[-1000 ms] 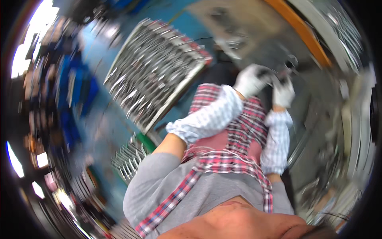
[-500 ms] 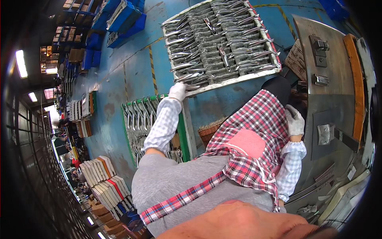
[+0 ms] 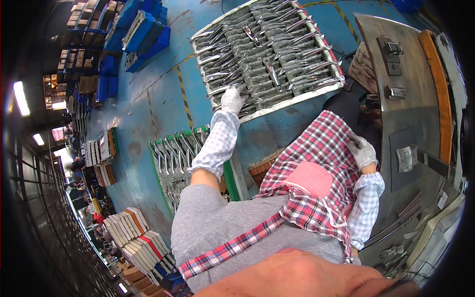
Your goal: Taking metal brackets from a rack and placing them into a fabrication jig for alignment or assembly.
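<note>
My left hand [image 3: 232, 99], in a white glove, reaches out to the near edge of a large flat tray [image 3: 297, 98] filled with several shiny metal plier-like parts [image 3: 277, 54]; its fingers rest on the parts there, and I cannot tell whether it grips one. My right hand [image 3: 362, 152], also gloved, lies against the red checked apron [image 3: 316, 183] at my side, fingers curled, with nothing visible in it. It sits beside the grey metal machine table [image 3: 420, 123].
A second tray [image 3: 173, 158] with a green rim and more metal parts stands on the blue floor [image 3: 153, 94] under my left arm. Blue crates [image 3: 143, 29] stand at the far left. Stacked trays [image 3: 133, 237] lie at the lower left. Metal blocks [image 3: 396, 91] sit on the machine table.
One second ago both hands were together at the machine. My left hand has since swung out to the large tray and settled on the parts; my right hand dropped to the apron.
</note>
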`<state>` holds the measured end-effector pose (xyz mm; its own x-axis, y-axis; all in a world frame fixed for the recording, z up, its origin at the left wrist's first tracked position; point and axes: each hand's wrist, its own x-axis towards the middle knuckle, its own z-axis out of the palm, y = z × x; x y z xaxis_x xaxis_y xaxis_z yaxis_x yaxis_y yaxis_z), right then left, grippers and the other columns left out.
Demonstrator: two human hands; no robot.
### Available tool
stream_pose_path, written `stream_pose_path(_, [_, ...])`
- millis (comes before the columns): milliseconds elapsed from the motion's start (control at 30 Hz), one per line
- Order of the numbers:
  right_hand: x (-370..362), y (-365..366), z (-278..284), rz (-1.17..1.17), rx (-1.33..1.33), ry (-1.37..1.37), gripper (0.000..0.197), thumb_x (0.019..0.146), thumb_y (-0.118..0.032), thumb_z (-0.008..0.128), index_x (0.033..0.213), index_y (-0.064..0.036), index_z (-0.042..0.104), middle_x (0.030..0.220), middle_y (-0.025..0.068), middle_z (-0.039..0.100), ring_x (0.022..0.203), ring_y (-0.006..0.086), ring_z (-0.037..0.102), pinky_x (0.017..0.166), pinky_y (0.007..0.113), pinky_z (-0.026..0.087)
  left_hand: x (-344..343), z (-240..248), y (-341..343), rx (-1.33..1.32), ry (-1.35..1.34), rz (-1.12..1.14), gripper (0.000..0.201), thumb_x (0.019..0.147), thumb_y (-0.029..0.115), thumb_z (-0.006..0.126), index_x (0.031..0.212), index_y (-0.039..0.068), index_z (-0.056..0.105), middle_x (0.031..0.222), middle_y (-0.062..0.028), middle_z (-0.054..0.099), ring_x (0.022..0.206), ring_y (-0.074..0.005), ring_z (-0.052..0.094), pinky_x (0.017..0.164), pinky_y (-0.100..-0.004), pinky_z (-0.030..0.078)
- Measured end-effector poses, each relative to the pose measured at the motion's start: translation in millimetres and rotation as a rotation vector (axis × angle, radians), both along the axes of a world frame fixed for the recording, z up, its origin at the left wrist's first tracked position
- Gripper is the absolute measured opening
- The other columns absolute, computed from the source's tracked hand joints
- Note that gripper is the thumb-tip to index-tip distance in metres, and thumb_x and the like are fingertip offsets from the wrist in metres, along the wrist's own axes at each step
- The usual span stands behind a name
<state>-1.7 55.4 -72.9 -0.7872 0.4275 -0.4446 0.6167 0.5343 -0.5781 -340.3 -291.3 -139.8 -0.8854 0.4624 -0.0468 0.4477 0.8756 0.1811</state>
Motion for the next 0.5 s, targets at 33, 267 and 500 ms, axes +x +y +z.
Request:
stream_pose_path(33, [-0.4, -1.7, 4.0, -0.033, -0.05, 0.038, 0.034, 0.082, -0.028, 0.061, 0.111, -0.0104, 0.065, 0.109, 0.0147, 0.064, 0.097, 0.0323, 0.062, 0.085, 0.038, 0.049, -7.5, -5.8, -6.0, -0.054, -0.009, -0.08, 0.024, 0.079, 0.026, 0.067, 0.1, 0.016, 0.069, 0.095, -0.0119, 0.063, 0.093, -0.0312, 0.059, 0.08, -0.0407, 0.049])
stream_pose_path(267, [23.9, 1.8, -6.0, -0.006, 0.097, 0.011, 0.032, 0.083, -0.027, 0.061, 0.11, -0.0109, 0.066, 0.11, 0.0145, 0.064, 0.099, 0.0325, 0.061, 0.086, 0.039, 0.048, -25.6, -10.8, -26.1, -0.034, -0.007, 0.066, 0.026, 0.082, 0.027, 0.065, 0.106, 0.018, 0.066, 0.1, -0.0097, 0.064, 0.097, -0.0285, 0.06, 0.08, -0.0411, 0.05])
stream_pose_path(500, [23.7, 9.8, -7.3, -0.046, 0.046, 0.071, 0.035, 0.081, -0.03, 0.061, 0.112, -0.014, 0.065, 0.107, 0.0143, 0.064, 0.099, 0.0315, 0.061, 0.087, 0.04, 0.047, -6.6, -26.1, -95.6, -0.293, 0.035, 0.302, 0.033, 0.079, 0.034, 0.069, 0.104, 0.013, 0.067, 0.103, -0.013, 0.066, 0.097, -0.0326, 0.062, 0.085, -0.0418, 0.049])
